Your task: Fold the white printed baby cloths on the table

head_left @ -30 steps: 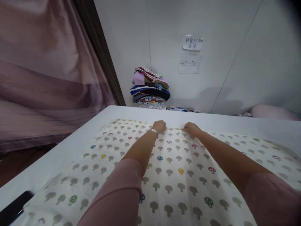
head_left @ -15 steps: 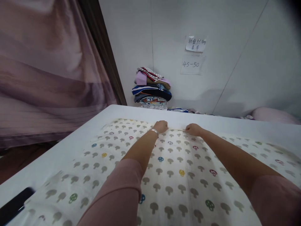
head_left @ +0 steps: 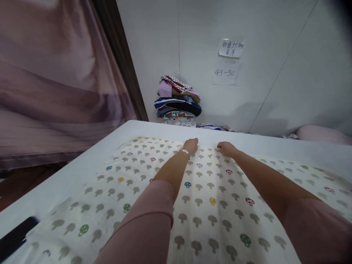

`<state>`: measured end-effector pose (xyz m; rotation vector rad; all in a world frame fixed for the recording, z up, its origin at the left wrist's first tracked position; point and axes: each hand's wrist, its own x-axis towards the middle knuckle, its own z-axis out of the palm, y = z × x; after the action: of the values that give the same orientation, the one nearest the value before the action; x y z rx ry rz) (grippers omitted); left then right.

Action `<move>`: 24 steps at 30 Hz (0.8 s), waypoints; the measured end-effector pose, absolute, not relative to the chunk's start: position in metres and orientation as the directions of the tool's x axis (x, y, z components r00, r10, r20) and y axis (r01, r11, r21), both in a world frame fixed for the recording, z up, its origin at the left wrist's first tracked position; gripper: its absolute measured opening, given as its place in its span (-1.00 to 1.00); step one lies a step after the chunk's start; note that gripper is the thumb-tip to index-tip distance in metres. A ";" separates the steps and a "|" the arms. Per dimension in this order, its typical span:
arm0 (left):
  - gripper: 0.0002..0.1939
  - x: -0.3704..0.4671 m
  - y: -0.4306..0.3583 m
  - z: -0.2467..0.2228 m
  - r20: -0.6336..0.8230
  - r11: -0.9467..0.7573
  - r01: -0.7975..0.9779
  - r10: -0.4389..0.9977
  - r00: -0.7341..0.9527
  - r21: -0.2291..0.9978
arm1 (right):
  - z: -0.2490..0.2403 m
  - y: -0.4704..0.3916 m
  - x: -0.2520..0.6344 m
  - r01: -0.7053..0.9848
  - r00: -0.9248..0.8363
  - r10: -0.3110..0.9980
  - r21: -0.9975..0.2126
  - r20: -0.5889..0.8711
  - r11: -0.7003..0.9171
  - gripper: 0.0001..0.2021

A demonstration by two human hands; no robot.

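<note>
A white cloth (head_left: pixel 210 186) printed with grey and coloured mushrooms lies spread over the white table, with soft creases running lengthwise down its middle. At its far edge, my left hand (head_left: pixel 191 146), with a silver bracelet on the wrist, is closed on the fabric. A short way to the right, my right hand (head_left: pixel 227 149) pinches the same edge. The fingertips of both hands are partly hidden. My forearms reach across the cloth and cover parts of it.
Folded cloths form a stack (head_left: pixel 178 101) beyond the table's (head_left: pixel 154 128) far edge. A dark flat object (head_left: pixel 16 238) lies at the near left. Pinkish curtain (head_left: pixel 55 80) hangs on the left. Handwritten papers (head_left: pixel 227 72) are on the wall.
My left hand has shifted slightly right and away from me, nearer the right hand. The right hand stays almost in place, and the view has moved slightly.
</note>
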<state>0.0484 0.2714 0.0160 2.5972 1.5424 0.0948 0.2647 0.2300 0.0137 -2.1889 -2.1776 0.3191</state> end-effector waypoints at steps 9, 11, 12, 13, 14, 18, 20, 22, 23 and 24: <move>-0.64 0.073 0.295 0.034 0.114 -0.484 0.868 0.874 0.472 0.115 | 0.034 0.256 0.266 0.988 0.139 0.990 -0.066 -0.013 -0.139 -0.73; -0.65 0.075 0.297 0.027 0.086 -0.474 0.871 0.880 0.467 0.126 | 0.027 0.259 0.267 0.985 0.159 0.987 -0.057 -0.036 -0.161 -0.74; -0.66 0.075 0.297 0.022 0.063 -0.470 0.872 0.883 0.466 0.134 | 0.022 0.259 0.268 0.984 0.163 0.985 -0.059 -0.049 -0.166 -0.74; -0.67 0.073 0.298 0.017 0.037 -0.467 0.873 0.884 0.466 0.144 | 0.016 0.259 0.268 0.984 0.160 0.985 -0.066 -0.058 -0.164 -0.73; -0.68 0.070 0.300 0.012 0.011 -0.463 0.873 0.884 0.467 0.155 | 0.010 0.260 0.269 0.984 0.153 0.986 -0.077 -0.063 -0.158 -0.72; -0.71 0.050 0.313 0.010 -0.103 -0.429 0.882 0.885 0.453 0.193 | -0.005 0.263 0.275 0.978 0.131 0.988 -0.151 -0.079 -0.142 -0.70; -0.72 0.040 0.321 0.016 -0.160 -0.395 0.897 0.890 0.427 0.198 | -0.007 0.265 0.277 0.976 0.130 0.987 -0.164 -0.090 -0.144 -0.70; -0.69 0.030 0.328 0.023 -0.200 -0.359 0.913 0.897 0.395 0.193 | -0.007 0.266 0.277 0.977 0.135 0.987 -0.153 -0.088 -0.148 -0.70; -0.66 0.024 0.330 0.025 -0.211 -0.343 0.920 0.901 0.379 0.188 | -0.007 0.266 0.277 0.977 0.140 0.987 -0.149 -0.082 -0.151 -0.69; -0.61 0.019 0.333 0.027 -0.215 -0.330 0.926 0.906 0.365 0.181 | -0.007 0.266 0.276 0.977 0.146 0.986 -0.146 -0.075 -0.156 -0.69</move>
<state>0.0192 0.3329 0.0268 2.3574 1.6270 -0.1081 0.2765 0.2656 -0.0067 -2.3303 -1.9994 0.2343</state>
